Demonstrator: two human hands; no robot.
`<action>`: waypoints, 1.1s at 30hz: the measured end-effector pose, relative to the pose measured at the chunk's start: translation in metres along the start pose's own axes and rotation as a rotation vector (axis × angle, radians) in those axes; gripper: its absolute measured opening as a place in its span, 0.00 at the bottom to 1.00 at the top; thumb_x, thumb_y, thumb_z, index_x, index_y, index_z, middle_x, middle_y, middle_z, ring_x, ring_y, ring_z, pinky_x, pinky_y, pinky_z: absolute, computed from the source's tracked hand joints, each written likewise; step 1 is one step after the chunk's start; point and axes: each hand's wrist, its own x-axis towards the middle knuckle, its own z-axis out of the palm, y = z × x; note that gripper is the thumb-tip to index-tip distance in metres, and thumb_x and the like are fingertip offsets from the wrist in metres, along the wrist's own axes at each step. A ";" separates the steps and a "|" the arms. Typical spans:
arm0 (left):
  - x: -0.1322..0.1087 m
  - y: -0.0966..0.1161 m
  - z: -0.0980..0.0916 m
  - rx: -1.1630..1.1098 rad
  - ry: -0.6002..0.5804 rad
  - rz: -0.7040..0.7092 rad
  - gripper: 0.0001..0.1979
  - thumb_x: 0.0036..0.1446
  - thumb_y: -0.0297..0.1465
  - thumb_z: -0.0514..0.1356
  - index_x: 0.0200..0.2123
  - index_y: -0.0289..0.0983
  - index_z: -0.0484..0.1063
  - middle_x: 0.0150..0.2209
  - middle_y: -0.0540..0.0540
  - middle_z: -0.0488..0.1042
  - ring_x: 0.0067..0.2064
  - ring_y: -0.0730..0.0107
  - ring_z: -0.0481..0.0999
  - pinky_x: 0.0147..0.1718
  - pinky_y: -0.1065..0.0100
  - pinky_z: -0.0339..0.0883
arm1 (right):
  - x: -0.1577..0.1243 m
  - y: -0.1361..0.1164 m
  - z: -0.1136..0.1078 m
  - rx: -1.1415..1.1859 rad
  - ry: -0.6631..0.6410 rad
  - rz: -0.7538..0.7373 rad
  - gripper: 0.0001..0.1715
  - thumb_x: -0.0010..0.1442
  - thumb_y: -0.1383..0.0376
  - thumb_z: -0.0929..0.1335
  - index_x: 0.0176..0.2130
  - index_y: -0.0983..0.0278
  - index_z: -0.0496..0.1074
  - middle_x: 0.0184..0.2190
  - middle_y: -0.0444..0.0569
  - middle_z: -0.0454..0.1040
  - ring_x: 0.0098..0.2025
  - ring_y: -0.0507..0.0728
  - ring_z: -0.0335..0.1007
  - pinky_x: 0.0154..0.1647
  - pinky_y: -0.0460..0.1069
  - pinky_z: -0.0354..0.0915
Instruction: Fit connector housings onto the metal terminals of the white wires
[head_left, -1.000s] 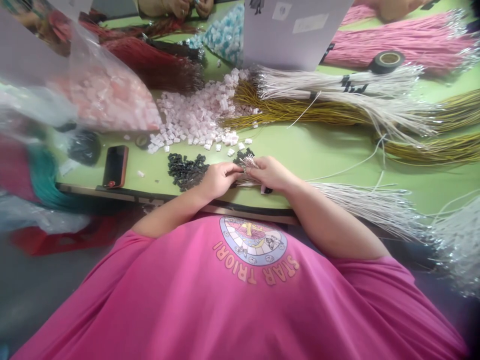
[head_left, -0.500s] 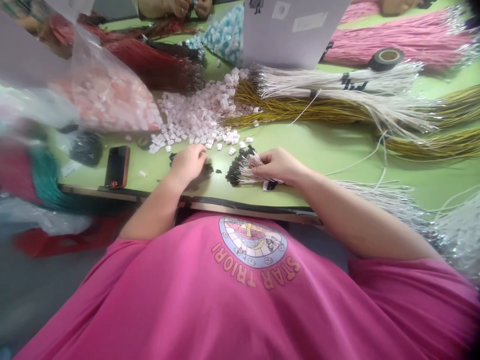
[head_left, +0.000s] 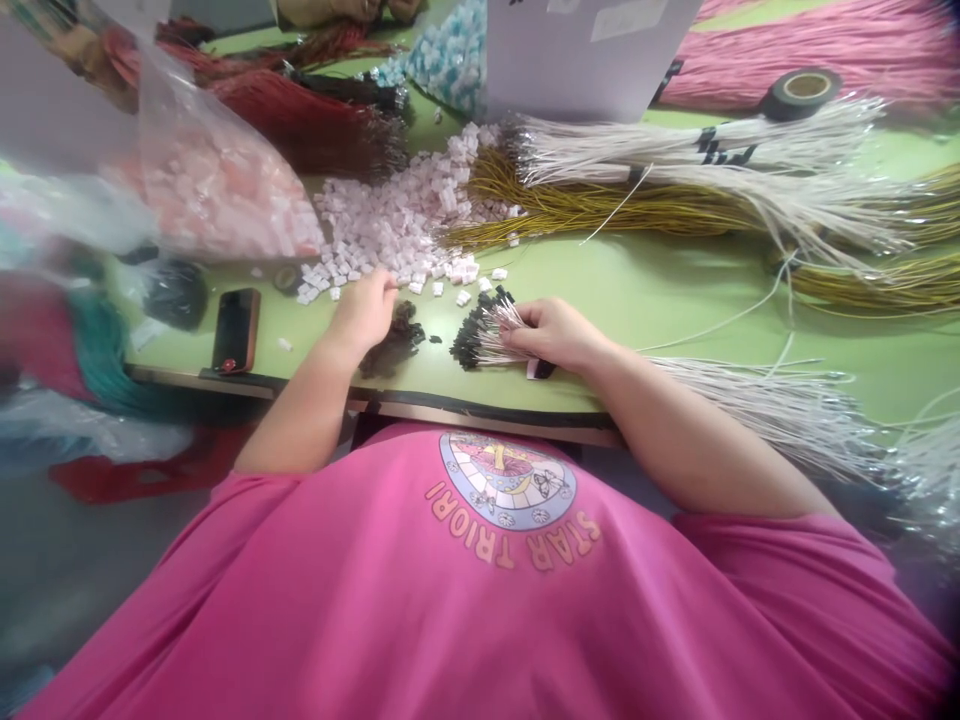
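Note:
My right hand [head_left: 559, 335] is closed round a bundle of thin white wires [head_left: 491, 338] whose ends carry small black connectors, held flat on the green table [head_left: 645, 300]. My left hand [head_left: 365, 310] reaches forward over the heap of loose black connectors [head_left: 401, 340], its fingertips at the near edge of the pile of small pink-white connectors [head_left: 397, 225]. Its fingers are curled and blurred, so I cannot make out whether they hold a piece. The wire tails [head_left: 750, 400] run off to the right under my forearm.
A phone [head_left: 235, 330] lies near the table's front-left edge beside a clear bag of pink parts [head_left: 217, 195]. Bundles of white [head_left: 675, 160], yellow [head_left: 600, 210], red [head_left: 300, 110] and pink [head_left: 810, 50] wires, a tape roll [head_left: 802, 90] and a grey box [head_left: 577, 55] fill the back.
My left hand left the wire bundle, moved left over the black connectors, then forward to the pink-white pile. My right hand kept its hold on the bundle.

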 end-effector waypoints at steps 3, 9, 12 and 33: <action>-0.023 0.035 0.005 -0.275 -0.120 0.048 0.07 0.58 0.33 0.57 0.38 0.38 0.71 0.32 0.47 0.73 0.34 0.67 0.72 0.39 0.64 0.65 | 0.000 0.002 0.000 0.011 0.000 -0.040 0.06 0.49 0.63 0.67 0.29 0.65 0.70 0.22 0.43 0.70 0.17 0.50 0.67 0.13 0.44 0.61; -0.044 0.072 0.038 -0.670 -0.353 0.036 0.06 0.53 0.30 0.60 0.35 0.36 0.69 0.31 0.49 0.74 0.29 0.74 0.72 0.30 0.70 0.67 | -0.003 0.003 0.003 0.056 0.025 -0.082 0.06 0.48 0.64 0.67 0.27 0.66 0.70 0.21 0.42 0.68 0.18 0.49 0.65 0.14 0.43 0.61; -0.042 0.071 0.044 -0.723 -0.324 -0.018 0.06 0.53 0.31 0.60 0.34 0.36 0.69 0.28 0.50 0.72 0.24 0.76 0.69 0.27 0.70 0.65 | -0.004 0.002 0.004 0.051 0.045 -0.078 0.06 0.47 0.64 0.67 0.26 0.66 0.69 0.20 0.41 0.67 0.17 0.49 0.64 0.14 0.43 0.61; -0.047 0.073 0.049 -0.579 -0.233 0.096 0.06 0.52 0.29 0.61 0.34 0.37 0.77 0.33 0.48 0.78 0.34 0.69 0.76 0.38 0.67 0.69 | -0.003 0.002 0.006 -0.071 0.075 -0.101 0.08 0.47 0.62 0.67 0.23 0.65 0.66 0.16 0.40 0.64 0.16 0.48 0.61 0.15 0.42 0.56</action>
